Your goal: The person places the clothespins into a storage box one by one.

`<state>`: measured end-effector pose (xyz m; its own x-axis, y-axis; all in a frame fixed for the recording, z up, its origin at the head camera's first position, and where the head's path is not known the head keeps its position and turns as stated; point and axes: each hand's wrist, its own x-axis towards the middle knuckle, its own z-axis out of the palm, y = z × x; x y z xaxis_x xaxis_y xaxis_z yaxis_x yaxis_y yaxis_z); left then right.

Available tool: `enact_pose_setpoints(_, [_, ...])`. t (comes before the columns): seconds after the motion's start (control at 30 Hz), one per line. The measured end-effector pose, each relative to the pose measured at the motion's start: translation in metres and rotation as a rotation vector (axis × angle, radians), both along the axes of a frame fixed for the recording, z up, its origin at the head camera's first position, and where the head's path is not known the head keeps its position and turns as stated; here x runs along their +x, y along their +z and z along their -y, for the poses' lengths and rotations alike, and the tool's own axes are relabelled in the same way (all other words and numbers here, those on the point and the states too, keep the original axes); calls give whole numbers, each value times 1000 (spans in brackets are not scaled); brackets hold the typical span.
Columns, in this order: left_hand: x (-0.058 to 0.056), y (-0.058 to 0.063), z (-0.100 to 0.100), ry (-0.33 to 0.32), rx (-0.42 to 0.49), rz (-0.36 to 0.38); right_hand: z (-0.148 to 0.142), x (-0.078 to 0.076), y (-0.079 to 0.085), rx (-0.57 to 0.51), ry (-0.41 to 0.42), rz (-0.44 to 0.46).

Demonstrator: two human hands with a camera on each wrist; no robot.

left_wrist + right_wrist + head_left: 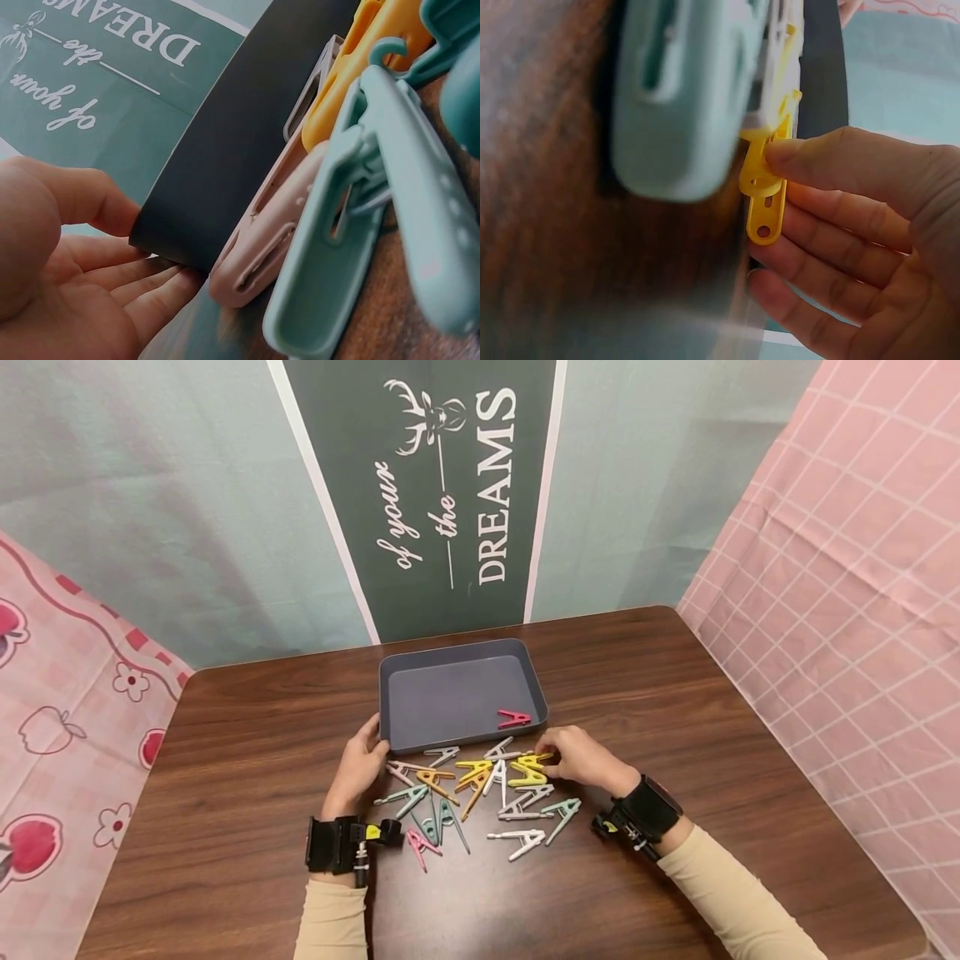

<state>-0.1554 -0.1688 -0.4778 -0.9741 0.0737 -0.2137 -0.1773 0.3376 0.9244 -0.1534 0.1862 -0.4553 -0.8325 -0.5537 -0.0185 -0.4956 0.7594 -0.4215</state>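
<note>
Bordering the counter (247, 777) at 9 o'clock (12 = far side): fruit cloth (75, 693). Next, L hand (358, 764), w/ its grip closed on the tray (450, 693), thumb & fingers either side of the corner at approx 8 o'clock; blk cam band (330, 845) on the wrist. Behind, at 12, green cloth (442, 610) w/ white text incl. "DREAMS".

Clips lie on the counter, on the tray's near side. L to R: beige clip (401, 768) at approx 7, just beside the tray wall; mint clip (413, 795) also approx 7; pink clip (416, 842) betw. 6 & 7, nearer the person; then 2 teal clips (428, 829), 2 orange clips (432, 777) & a grey clip (448, 752), all approx 6. White clip (498, 770) betw. 5 & 6, more grey ones close by; another white one at approx 5, lower down.

Red clip (514, 717) sits inside the tray, approx 4. Yellow clip (754, 171) outside, betw. 4 & 5, pinched in the grip of R hand (581, 756); can't tell if 1 or 2 yellow ones are held. Second mint one nearby, nearer the person. Far R, approx 2–3: pink grid cloth (847, 610).
</note>
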Motion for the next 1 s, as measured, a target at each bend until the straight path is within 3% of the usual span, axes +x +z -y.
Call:
enact_pose_setpoints(0.4, [1,1,-1,1,-23,-6,2,-1,13,3,-23,38])
enact_pose_setpoints(0.8, [0,0,-1,8,3,-1,5,-10,30,-54,34,-78])
enact_pose_setpoints(1.0, [1,0,0,13,-8,6,7,-17,35,-60,-5,-41])
